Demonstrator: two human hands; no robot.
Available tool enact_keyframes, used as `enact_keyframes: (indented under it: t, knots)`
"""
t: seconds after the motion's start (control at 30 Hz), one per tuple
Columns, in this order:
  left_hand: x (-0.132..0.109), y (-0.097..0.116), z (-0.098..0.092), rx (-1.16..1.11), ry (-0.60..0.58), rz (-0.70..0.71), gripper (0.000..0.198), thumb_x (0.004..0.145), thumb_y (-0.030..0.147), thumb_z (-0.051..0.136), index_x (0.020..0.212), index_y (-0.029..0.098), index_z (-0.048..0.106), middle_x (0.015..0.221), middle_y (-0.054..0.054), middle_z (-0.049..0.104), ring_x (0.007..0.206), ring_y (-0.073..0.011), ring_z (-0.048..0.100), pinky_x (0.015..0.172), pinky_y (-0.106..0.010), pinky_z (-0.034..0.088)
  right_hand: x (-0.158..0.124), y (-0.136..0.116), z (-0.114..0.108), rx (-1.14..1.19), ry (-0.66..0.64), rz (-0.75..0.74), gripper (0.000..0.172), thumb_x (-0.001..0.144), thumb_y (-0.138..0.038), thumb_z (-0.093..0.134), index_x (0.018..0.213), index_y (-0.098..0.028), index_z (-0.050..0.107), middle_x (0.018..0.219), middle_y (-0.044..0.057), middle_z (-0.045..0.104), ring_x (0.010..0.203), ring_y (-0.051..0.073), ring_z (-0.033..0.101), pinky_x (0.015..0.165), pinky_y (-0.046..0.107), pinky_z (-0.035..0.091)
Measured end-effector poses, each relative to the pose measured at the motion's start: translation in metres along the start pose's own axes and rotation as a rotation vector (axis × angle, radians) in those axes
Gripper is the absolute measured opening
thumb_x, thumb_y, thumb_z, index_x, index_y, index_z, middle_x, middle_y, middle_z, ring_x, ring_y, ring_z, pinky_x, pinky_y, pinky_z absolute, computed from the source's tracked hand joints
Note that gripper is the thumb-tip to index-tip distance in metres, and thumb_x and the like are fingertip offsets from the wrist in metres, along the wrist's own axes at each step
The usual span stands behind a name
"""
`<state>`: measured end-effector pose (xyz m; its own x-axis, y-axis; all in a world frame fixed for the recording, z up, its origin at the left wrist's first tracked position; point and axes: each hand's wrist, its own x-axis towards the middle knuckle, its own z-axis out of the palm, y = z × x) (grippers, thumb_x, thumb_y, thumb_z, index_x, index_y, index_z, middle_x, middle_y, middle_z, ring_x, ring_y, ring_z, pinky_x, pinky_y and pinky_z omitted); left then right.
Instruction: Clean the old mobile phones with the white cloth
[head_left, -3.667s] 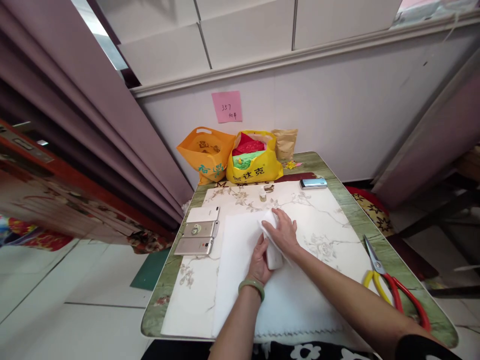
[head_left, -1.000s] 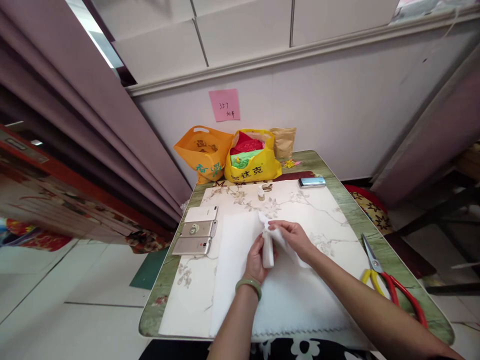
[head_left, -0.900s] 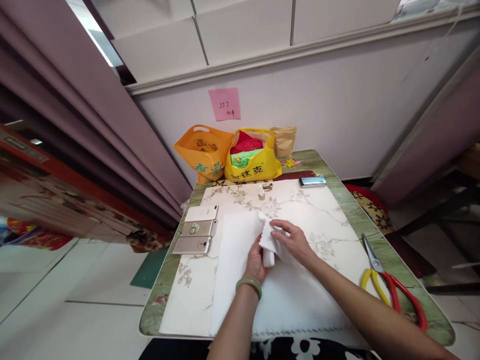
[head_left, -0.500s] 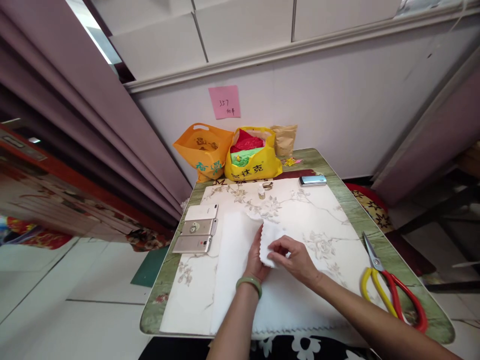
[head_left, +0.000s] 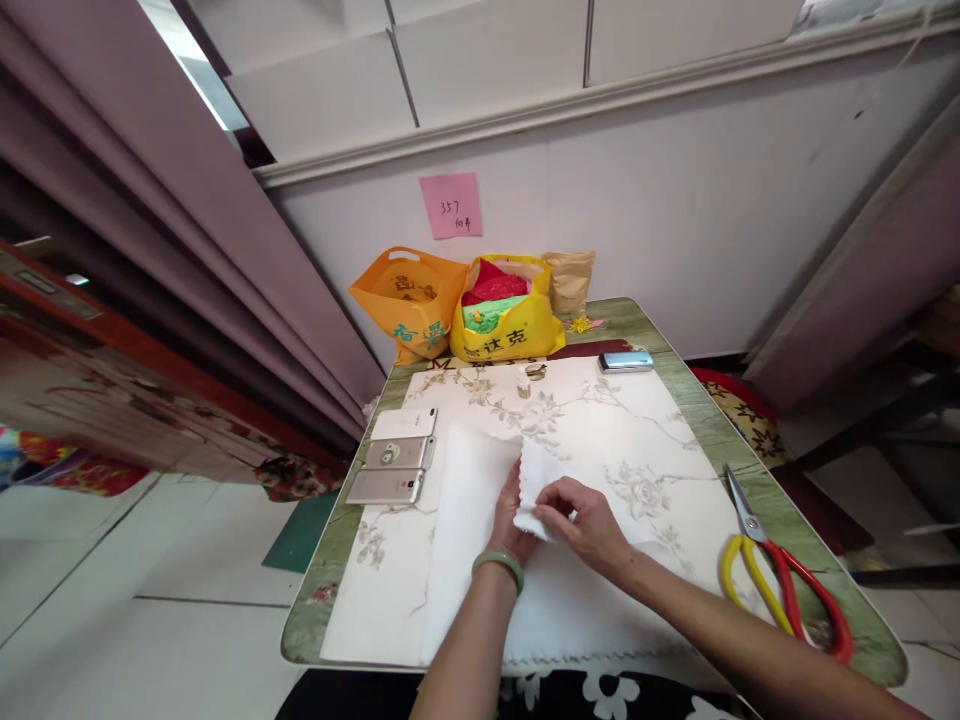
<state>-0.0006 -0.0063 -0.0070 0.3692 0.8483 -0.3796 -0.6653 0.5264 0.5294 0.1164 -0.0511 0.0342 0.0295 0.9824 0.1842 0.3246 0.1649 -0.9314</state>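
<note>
A large white cloth lies over the near part of the table, with one edge lifted and folded up in front of me. Stitch-like scallops run along that raised edge, and dark stitches show along the cloth's near edge. My left hand, with a green bangle at its wrist, grips the raised edge from the left, its fingers partly hidden behind the fabric. My right hand is closed in a pinch, thumb and forefinger touching the cloth's scalloped edge. Whatever is between those fingertips is too small to make out.
Scissors with yellow and red handles lie at the right. Three phones sit at the left. A small bottle and a blue-topped case are farther back, before an orange bag and a yellow bag.
My right hand has shifted slightly down and left along the cloth. The raised edge has tilted, its lower corner moving left. My left hand stays nearly in place.
</note>
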Motion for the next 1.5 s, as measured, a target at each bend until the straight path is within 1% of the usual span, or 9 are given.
enact_keyframes:
  t: [0.1, 0.2, 0.33, 0.43, 0.6, 0.83, 1.07, 1.23, 1.5]
  knots:
    - [0.001, 0.0, 0.001, 0.02, 0.007, 0.023, 0.038, 0.076, 0.038, 0.068, 0.105, 0.014, 0.066, 0.081, -0.004, 0.068, 0.075, -0.0178, 0.063, 0.071, -0.029, 0.049, 0.002, 0.001, 0.001, -0.004, 0.027, -0.017, 0.014, 0.082, -0.034, 0.061, 0.077, -0.022, 0.066, 0.072, 0.002, 0.064, 0.063, 0.014, 0.055, 0.061, 0.026, 0.045]
    - [0.001, -0.001, 0.003, 0.05, 0.065, 0.069, 0.035, 0.073, 0.034, 0.071, 0.102, 0.017, 0.065, 0.069, 0.001, 0.062, 0.058, -0.0115, 0.056, 0.057, -0.024, 0.044, 0.029, 0.008, 0.001, -0.011, 0.117, 0.024, 0.017, 0.08, -0.036, 0.061, 0.076, -0.021, 0.067, 0.072, 0.001, 0.064, 0.064, 0.015, 0.056, 0.061, 0.026, 0.045]
    - [-0.003, 0.0, 0.004, 0.087, 0.001, 0.043, 0.045, 0.074, 0.036, 0.071, 0.114, 0.021, 0.059, 0.063, 0.005, 0.053, 0.049, -0.0072, 0.047, 0.045, -0.019, 0.034, 0.066, 0.023, -0.005, 0.053, 0.198, 0.171, 0.023, 0.077, -0.042, 0.063, 0.073, -0.02, 0.066, 0.065, 0.0, 0.063, 0.058, 0.014, 0.053, 0.057, 0.026, 0.043]
    - [-0.005, 0.0, 0.003, 0.127, 0.03, 0.065, 0.045, 0.073, 0.039, 0.072, 0.111, 0.02, 0.059, 0.069, 0.003, 0.057, 0.054, -0.0087, 0.052, 0.05, -0.02, 0.04, 0.079, 0.037, -0.016, 0.226, 0.222, 0.294, 0.03, 0.07, -0.049, 0.069, 0.074, -0.019, 0.065, 0.06, -0.002, 0.06, 0.054, 0.012, 0.049, 0.055, 0.025, 0.04]
    - [-0.004, -0.003, 0.003, 0.233, 0.082, 0.095, 0.041, 0.066, 0.034, 0.078, 0.1, 0.017, 0.064, 0.085, -0.002, 0.067, 0.067, -0.0118, 0.059, 0.063, -0.023, 0.047, 0.083, 0.047, -0.037, 0.486, 0.151, 0.432, 0.038, 0.063, -0.052, 0.074, 0.075, -0.017, 0.064, 0.055, -0.005, 0.053, 0.049, 0.008, 0.043, 0.049, 0.022, 0.035]
    - [-0.005, -0.007, 0.004, 0.32, 0.038, 0.079, 0.035, 0.058, 0.026, 0.083, 0.087, 0.013, 0.068, 0.083, -0.006, 0.068, 0.071, -0.0149, 0.06, 0.066, -0.026, 0.048, 0.083, 0.026, -0.028, 0.541, -0.287, 0.509, 0.033, 0.055, -0.039, 0.082, 0.07, -0.016, 0.065, 0.062, -0.001, 0.063, 0.056, 0.011, 0.053, 0.056, 0.024, 0.041]
    - [-0.004, -0.004, 0.001, 0.249, 0.066, 0.106, 0.034, 0.067, 0.03, 0.077, 0.095, 0.016, 0.066, 0.083, -0.003, 0.067, 0.07, -0.0134, 0.059, 0.065, -0.024, 0.047, 0.065, 0.029, -0.019, 0.588, -0.06, 0.571, 0.033, 0.059, -0.044, 0.079, 0.068, -0.016, 0.063, 0.058, -0.003, 0.059, 0.053, 0.01, 0.048, 0.054, 0.024, 0.038]
    - [-0.003, -0.003, 0.002, 0.202, 0.04, 0.104, 0.031, 0.073, 0.029, 0.073, 0.101, 0.018, 0.064, 0.088, -0.004, 0.068, 0.076, -0.0145, 0.062, 0.07, -0.025, 0.049, 0.053, 0.033, -0.016, 0.53, 0.054, 0.403, 0.032, 0.07, -0.049, 0.07, 0.08, -0.018, 0.066, 0.067, -0.001, 0.062, 0.059, 0.013, 0.052, 0.057, 0.025, 0.041]
    - [0.003, 0.002, 0.002, -0.005, -0.03, -0.039, 0.031, 0.081, 0.038, 0.063, 0.102, 0.015, 0.065, 0.098, -0.008, 0.07, 0.09, -0.0216, 0.065, 0.089, -0.037, 0.05, 0.037, 0.05, -0.016, -0.295, 0.09, -0.137, 0.021, 0.088, -0.036, 0.056, 0.096, -0.026, 0.072, 0.096, 0.005, 0.064, 0.08, 0.017, 0.06, 0.073, 0.029, 0.047]
